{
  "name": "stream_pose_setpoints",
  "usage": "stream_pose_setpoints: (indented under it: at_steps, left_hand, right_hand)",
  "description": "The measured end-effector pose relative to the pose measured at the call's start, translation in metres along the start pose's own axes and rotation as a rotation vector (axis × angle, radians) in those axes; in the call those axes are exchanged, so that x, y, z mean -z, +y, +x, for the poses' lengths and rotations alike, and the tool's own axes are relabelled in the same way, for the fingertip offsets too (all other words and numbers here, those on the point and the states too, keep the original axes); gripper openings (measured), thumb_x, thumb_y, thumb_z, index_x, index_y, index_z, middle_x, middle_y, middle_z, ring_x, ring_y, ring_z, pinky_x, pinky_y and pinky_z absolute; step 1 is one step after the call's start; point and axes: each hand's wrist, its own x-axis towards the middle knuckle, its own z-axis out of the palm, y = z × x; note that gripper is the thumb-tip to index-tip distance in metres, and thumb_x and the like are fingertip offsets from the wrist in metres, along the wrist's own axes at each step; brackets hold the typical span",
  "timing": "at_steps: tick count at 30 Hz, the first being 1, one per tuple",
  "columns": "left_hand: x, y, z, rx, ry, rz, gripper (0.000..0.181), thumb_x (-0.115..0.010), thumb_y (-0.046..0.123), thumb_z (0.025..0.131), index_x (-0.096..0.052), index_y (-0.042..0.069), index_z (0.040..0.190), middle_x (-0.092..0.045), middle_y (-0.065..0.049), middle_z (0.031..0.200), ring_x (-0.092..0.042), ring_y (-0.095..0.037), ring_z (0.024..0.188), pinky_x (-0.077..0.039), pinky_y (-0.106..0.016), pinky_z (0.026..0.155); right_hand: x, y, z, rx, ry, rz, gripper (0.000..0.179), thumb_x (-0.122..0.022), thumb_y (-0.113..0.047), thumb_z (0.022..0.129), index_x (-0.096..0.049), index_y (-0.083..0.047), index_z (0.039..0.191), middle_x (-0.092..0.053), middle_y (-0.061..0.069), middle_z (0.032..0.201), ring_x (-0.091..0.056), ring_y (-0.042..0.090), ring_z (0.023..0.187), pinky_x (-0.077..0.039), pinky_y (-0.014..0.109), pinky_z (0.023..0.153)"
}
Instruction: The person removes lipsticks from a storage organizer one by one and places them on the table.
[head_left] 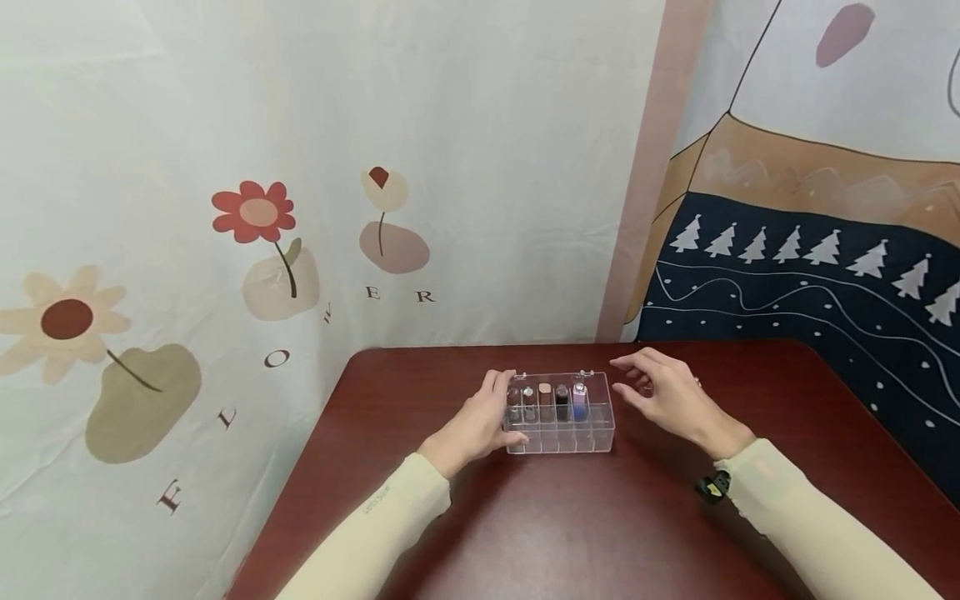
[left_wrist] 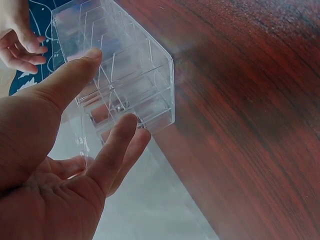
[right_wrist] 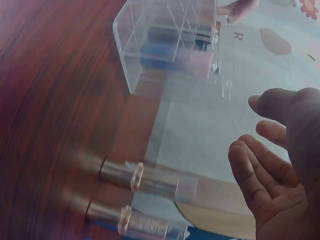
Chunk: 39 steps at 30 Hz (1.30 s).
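Note:
A clear plastic organizer box (head_left: 561, 439) with small compartments and metal hinges at its back stands on the table. Its back row holds several small cosmetic tubes, among them a pink-and-blue tube (head_left: 579, 402) and a dark tube (head_left: 562, 403). My left hand (head_left: 476, 421) grips the box's left end, thumb at the front and fingers along the side and back. To the right of the box, my right hand (head_left: 667, 398) hovers with loosely bent fingers and nothing in them. Two lipstick-like tubes with metallic bands, a nearer one (right_wrist: 132, 222) and another (right_wrist: 142, 179), stand beside the box in the right wrist view.
The dark red wooden table (head_left: 525, 533) has rounded back corners. A pale curtain with flowers and letters (head_left: 480, 167) hangs behind it, and a dark cloth with white trees (head_left: 810, 283) hangs at the right.

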Motion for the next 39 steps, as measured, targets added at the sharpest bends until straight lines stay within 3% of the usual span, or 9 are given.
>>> stream_pose_setpoints:
  at_steps: [5, 10, 19, 27, 39]
  left_hand:
    - [0.001, 0.0, -0.001, -0.005, 0.002, 0.008, 0.109, -0.103, 0.025, 0.093, -0.035, -0.006, 0.172, -0.05, -0.025, 0.157, -0.063, -0.02, 0.073, -0.07, -0.047, 0.09]
    - [0.003, 0.002, 0.002, -0.01, 0.006, 0.014, 0.109, -0.102, 0.025, 0.093, -0.034, -0.005, 0.173, -0.049, -0.025, 0.158, -0.063, -0.021, 0.073, -0.07, -0.047, 0.09]
    - [0.002, 0.003, 0.0, 0.011, -0.017, -0.009, 0.108, -0.101, 0.026, 0.095, -0.034, -0.004, 0.174, -0.049, -0.024, 0.162, -0.064, -0.019, 0.074, -0.069, -0.047, 0.094]
    - [0.004, 0.002, 0.002, 0.016, -0.012, 0.012, 0.109, -0.101, 0.028, 0.095, -0.033, -0.003, 0.175, -0.049, -0.024, 0.162, -0.061, -0.017, 0.07, -0.069, -0.043, 0.088]
    - [0.001, -0.001, -0.002, -0.01, 0.006, 0.006, 0.109, -0.102, 0.027, 0.094, -0.035, -0.006, 0.173, -0.05, -0.024, 0.16, -0.066, -0.021, 0.076, -0.069, -0.047, 0.094]
  right_hand:
    - [-0.012, -0.005, 0.006, 0.063, 0.013, 0.019, 0.039, -0.097, 0.003, 0.09, -0.084, -0.002, 0.126, -0.08, 0.011, 0.106, -0.077, 0.019, 0.085, -0.07, 0.034, 0.073]
    - [-0.018, -0.01, 0.011, 0.06, -0.018, 0.029, 0.037, -0.097, 0.001, 0.091, -0.085, -0.005, 0.126, -0.08, 0.01, 0.109, -0.075, 0.018, 0.088, -0.069, 0.032, 0.076]
    - [-0.029, -0.015, 0.014, 0.097, -0.061, -0.06, 0.036, -0.098, -0.002, 0.091, -0.086, -0.004, 0.125, -0.083, 0.011, 0.118, -0.077, 0.028, 0.109, -0.071, 0.052, 0.094]
    - [-0.04, -0.018, 0.017, 0.134, -0.05, -0.127, 0.033, -0.1, -0.01, 0.091, -0.086, -0.003, 0.12, -0.083, 0.012, 0.115, -0.07, 0.027, 0.107, -0.07, 0.047, 0.088]
    - [-0.05, -0.023, 0.019, 0.165, -0.042, -0.208, 0.025, -0.099, -0.012, 0.092, -0.087, -0.005, 0.113, -0.083, 0.011, 0.107, -0.066, 0.027, 0.099, -0.065, 0.043, 0.083]
